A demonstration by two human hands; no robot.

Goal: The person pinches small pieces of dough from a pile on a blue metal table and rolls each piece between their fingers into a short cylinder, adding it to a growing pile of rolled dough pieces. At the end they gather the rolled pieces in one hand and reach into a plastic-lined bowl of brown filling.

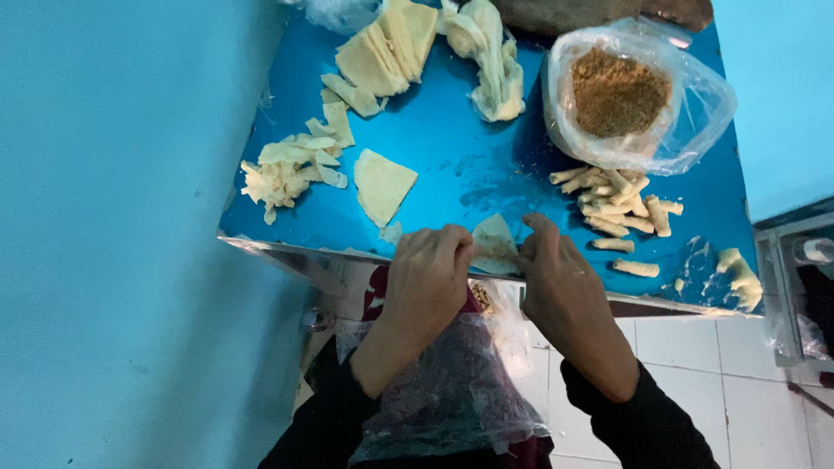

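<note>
1. Head view looks down on a shiny blue tabletop (pixel 452 148), where both hands meet at the near edge over a small pale triangular dough sheet (pixel 494 236) with a little brown filling on it.
2. Done so far, judging by the layout: a heap of finished pale rolled dough sticks (pixel 615 207) lies toward the right edge, just beside a clear plastic bag of brown crumbly filling (pixel 618 94).
3. Left to do: a flat pale dough triangle (pixel 382 184) waits near the middle, a stack of cut dough sheets (pixel 388 50) sits at the far edge, and ragged dough trimmings (pixel 291 169) lie near the left edge.
4. Left hand (pixel 427 274) bends at the knuckles, fingertips pinching the sheet's left side.
5. Right hand (pixel 556 282) pinches the right side, index finger stretched forward along the dough.
6. Both wrists hang off the near edge, above a crumpled clear plastic sheet (pixel 452 391) on the lap.
</note>
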